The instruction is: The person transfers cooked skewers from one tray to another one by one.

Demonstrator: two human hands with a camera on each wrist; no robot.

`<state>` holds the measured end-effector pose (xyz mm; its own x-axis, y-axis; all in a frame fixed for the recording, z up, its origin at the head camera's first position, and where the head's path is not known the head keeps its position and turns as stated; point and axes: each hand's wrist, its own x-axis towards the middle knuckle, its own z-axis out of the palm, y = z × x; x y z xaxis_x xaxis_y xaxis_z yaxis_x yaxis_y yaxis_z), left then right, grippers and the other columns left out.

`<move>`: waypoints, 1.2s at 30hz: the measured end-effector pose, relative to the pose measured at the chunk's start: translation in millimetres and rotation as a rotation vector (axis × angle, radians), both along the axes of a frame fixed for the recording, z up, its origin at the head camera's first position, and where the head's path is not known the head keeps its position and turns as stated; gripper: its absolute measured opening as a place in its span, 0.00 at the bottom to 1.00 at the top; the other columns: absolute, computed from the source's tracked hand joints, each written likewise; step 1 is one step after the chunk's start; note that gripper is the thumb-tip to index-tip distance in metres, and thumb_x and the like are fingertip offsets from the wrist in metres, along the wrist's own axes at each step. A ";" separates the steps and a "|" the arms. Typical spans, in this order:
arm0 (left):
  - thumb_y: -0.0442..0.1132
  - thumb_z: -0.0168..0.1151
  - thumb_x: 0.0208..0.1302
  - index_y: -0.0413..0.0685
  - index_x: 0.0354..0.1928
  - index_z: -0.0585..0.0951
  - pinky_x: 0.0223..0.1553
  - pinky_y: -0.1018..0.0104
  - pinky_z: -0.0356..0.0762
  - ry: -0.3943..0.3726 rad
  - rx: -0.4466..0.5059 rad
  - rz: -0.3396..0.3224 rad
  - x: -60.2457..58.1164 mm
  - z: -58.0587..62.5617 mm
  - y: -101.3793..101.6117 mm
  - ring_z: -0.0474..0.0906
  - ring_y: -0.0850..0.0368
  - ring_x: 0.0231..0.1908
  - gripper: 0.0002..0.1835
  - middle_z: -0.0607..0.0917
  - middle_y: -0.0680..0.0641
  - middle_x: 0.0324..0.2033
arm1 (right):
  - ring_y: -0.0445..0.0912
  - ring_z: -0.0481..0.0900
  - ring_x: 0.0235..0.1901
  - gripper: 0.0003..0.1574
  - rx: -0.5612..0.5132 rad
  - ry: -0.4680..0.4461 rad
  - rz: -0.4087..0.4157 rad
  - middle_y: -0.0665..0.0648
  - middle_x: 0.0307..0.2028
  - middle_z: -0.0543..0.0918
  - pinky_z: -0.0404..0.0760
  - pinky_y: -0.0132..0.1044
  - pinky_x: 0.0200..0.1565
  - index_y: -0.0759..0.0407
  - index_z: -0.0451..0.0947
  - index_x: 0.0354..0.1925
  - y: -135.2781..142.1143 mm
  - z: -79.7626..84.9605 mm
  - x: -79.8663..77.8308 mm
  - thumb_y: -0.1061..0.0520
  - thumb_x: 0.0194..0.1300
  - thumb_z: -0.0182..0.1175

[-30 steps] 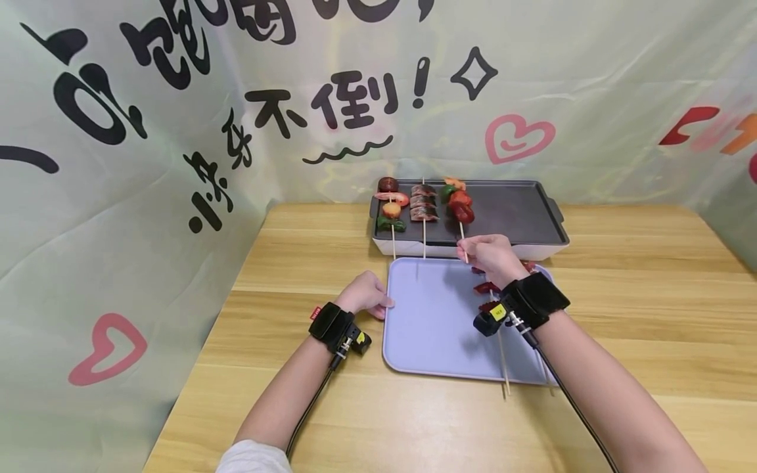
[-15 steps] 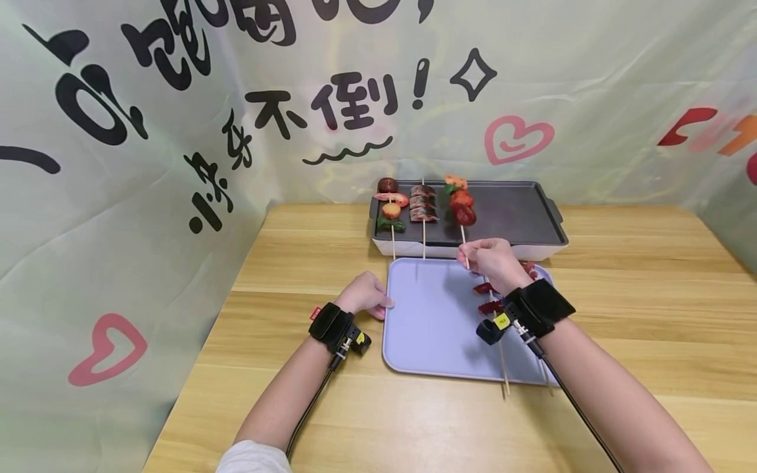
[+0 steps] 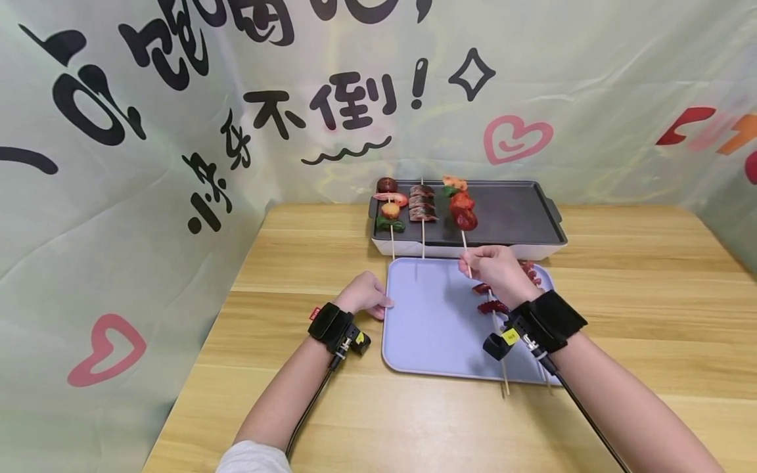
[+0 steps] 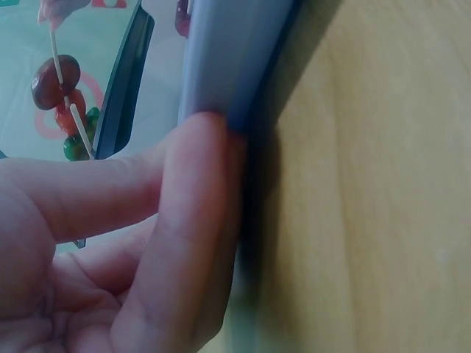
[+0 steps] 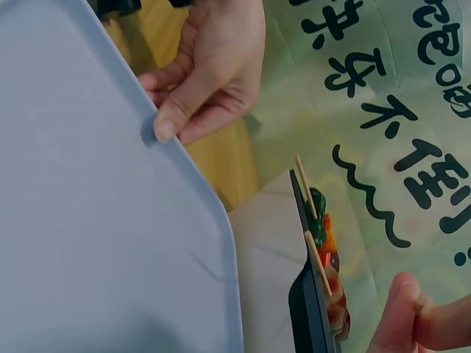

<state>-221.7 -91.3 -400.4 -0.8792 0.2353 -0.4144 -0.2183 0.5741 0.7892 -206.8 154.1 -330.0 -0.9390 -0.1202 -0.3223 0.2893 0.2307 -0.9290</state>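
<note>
My right hand point(image 3: 497, 269) pinches the stick of a skewer point(image 3: 463, 218) threaded with a dark red piece, an orange-red piece, a green piece and an orange piece at the tip. The skewer's food overlaps the middle of the black grill pan point(image 3: 514, 210) in the head view. My left hand point(image 3: 363, 293) grips the left edge of the lilac tray point(image 3: 437, 328), thumb over the rim and fingers at its outer side, as the left wrist view shows. Two skewers lie on the tray's right side, one with red-brown pieces point(image 3: 492, 307), partly hidden behind my right arm.
On the pan's left lie a mixed skewer point(image 3: 390, 210) and a skewer of grey-brown slices point(image 3: 422, 205), their sticks reaching over the front rim. The tray stands just in front of the pan on a wooden table point(image 3: 307, 263). A printed cloth point(image 3: 591, 85) hangs behind.
My right hand has drawn back slightly toward me and right, and the skewer's lower pieces have shifted the same way. My left hand stays at the tray edge.
</note>
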 end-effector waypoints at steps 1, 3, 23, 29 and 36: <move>0.26 0.63 0.53 0.30 0.24 0.80 0.21 0.70 0.82 0.001 0.000 0.000 0.1 0.0 0.0 0.75 0.61 0.12 0.05 0.76 0.46 0.12 | 0.44 0.73 0.34 0.22 -0.005 0.008 0.005 0.52 0.32 0.78 0.76 0.33 0.44 0.71 0.67 0.53 0.2 -0.7 1.9 0.56 0.68 0.50; 0.26 0.63 0.54 0.30 0.24 0.80 0.21 0.70 0.82 0.004 -0.001 -0.002 0.2 0.1 0.1 0.75 0.61 0.11 0.05 0.77 0.46 0.12 | 0.44 0.73 0.32 0.19 -0.006 0.031 0.017 0.53 0.31 0.78 0.76 0.34 0.41 0.71 0.69 0.50 0.2 -2.3 6.0 0.57 0.69 0.49; 0.26 0.63 0.54 0.28 0.28 0.80 0.21 0.71 0.82 -0.003 -0.011 0.012 0.1 -0.8 0.3 0.75 0.61 0.12 0.04 0.78 0.45 0.14 | 0.38 0.73 0.27 0.13 -0.026 0.083 0.031 0.48 0.25 0.77 0.75 0.31 0.31 0.72 0.68 0.43 -4.8 -14.7 40.8 0.61 0.69 0.48; 0.27 0.63 0.54 0.30 0.27 0.81 0.25 0.68 0.83 -0.034 -0.015 0.012 -5.7 -4.5 -0.2 0.78 0.57 0.15 0.03 0.81 0.41 0.18 | 0.39 0.73 0.28 0.15 -0.025 0.095 0.031 0.50 0.26 0.77 0.76 0.31 0.35 0.73 0.68 0.44 -4.4 -15.8 52.1 0.60 0.69 0.49; 0.26 0.64 0.53 0.30 0.24 0.80 0.24 0.67 0.83 -0.035 0.010 -0.005 -7.0 -5.5 -2.1 0.78 0.56 0.15 0.04 0.80 0.41 0.16 | 0.38 0.75 0.27 0.13 -0.060 0.110 0.030 0.51 0.26 0.77 0.80 0.31 0.36 0.73 0.68 0.42 -5.0 -15.8 67.4 0.61 0.69 0.49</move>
